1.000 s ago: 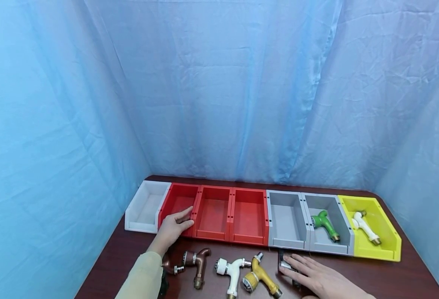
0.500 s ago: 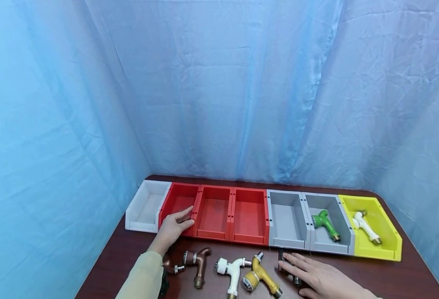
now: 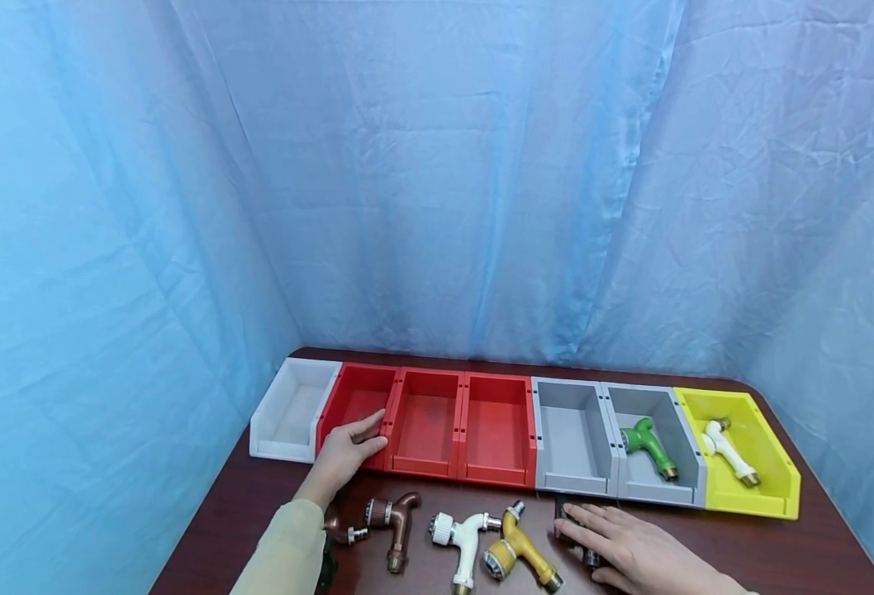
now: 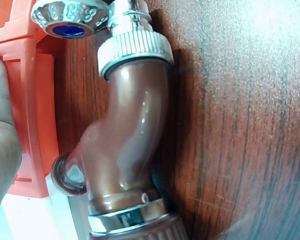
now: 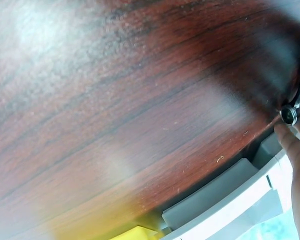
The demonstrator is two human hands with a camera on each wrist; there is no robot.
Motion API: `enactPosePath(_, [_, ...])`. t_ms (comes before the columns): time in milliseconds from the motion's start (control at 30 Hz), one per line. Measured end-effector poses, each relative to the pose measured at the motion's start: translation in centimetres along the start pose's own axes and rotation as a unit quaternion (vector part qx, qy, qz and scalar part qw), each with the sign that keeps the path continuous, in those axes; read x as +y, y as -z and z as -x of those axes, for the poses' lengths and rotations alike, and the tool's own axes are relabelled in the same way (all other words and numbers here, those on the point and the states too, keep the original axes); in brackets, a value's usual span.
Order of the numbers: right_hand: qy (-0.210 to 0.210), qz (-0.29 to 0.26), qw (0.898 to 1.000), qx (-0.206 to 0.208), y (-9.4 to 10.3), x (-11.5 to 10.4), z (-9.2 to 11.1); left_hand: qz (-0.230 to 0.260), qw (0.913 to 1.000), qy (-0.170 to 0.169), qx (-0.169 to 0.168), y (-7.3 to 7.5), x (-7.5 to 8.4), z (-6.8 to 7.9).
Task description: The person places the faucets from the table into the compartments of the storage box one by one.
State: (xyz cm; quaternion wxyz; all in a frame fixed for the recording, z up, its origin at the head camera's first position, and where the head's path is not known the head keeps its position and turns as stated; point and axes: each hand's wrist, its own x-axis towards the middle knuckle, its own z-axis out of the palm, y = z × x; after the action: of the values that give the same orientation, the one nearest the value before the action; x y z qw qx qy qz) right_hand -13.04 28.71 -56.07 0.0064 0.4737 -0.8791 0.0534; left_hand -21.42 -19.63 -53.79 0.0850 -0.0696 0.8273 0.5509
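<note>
My left hand (image 3: 344,454) rests at the front of the leftmost red bin (image 3: 363,387), with thumb and fingertips at its right wall. In the left wrist view its finger (image 4: 0,95) lies straight along the red plastic. A glossy brown tap (image 4: 135,125) lies on the table close under that wrist. On the right, my right hand (image 3: 630,545) lies with extended fingers over a dark tap (image 3: 591,559), mostly hidden beneath it. The tap's round metal end (image 5: 289,115) shows beside the fingers in the right wrist view.
Between the hands lie another brown tap (image 3: 400,529), a white tap (image 3: 467,545) and a yellow tap (image 3: 520,547). Behind, joined bins run from a white bin (image 3: 281,446) to a yellow bin (image 3: 767,430). A green tap (image 3: 651,450) and another white tap (image 3: 730,454) lie in the right-hand bins.
My right hand has shifted slightly over the dark tap, and the tap's visible part looks a little different. The left hand and the other taps stay where they were.
</note>
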Motion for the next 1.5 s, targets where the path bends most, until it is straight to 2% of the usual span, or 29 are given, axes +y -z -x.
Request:
enactPosePath(100, [0.0, 0.005, 1.0, 0.006, -0.1, 0.0, -0.1, -0.002, 1.0, 0.001, 0.001, 0.0, 0.0, 0.0])
enactPosePath(333, [-0.024, -0.044, 0.999, -0.005, -0.2, -0.1, -0.2, 0.0, 1.0, 0.0, -0.001, 0.0, 0.1, 0.2])
enactPosePath(900, [-0.009, -0.05, 0.998, 0.027, -0.4, -0.5, -0.3, -0.001, 1.0, 0.0, 0.0, -0.1, 0.2, 0.3])
enactPosePath(1033, [-0.006, -0.041, 0.999, 0.032, -0.7, -0.4, 0.0, 0.0, 1.0, 0.001, 0.0, -0.1, 0.2, 0.3])
enactPosePath(1300, [-0.012, -0.036, 0.999, 0.02, -0.9, -0.4, 0.4, -0.006, 1.0, 0.003, 0.003, -0.1, 0.1, 0.2])
enactPosePath(1500, [0.003, 0.018, 0.999, 0.046, -0.8, -0.4, 0.7, -0.007, 1.0, 0.002, 0.004, -0.1, 0.1, 0.1])
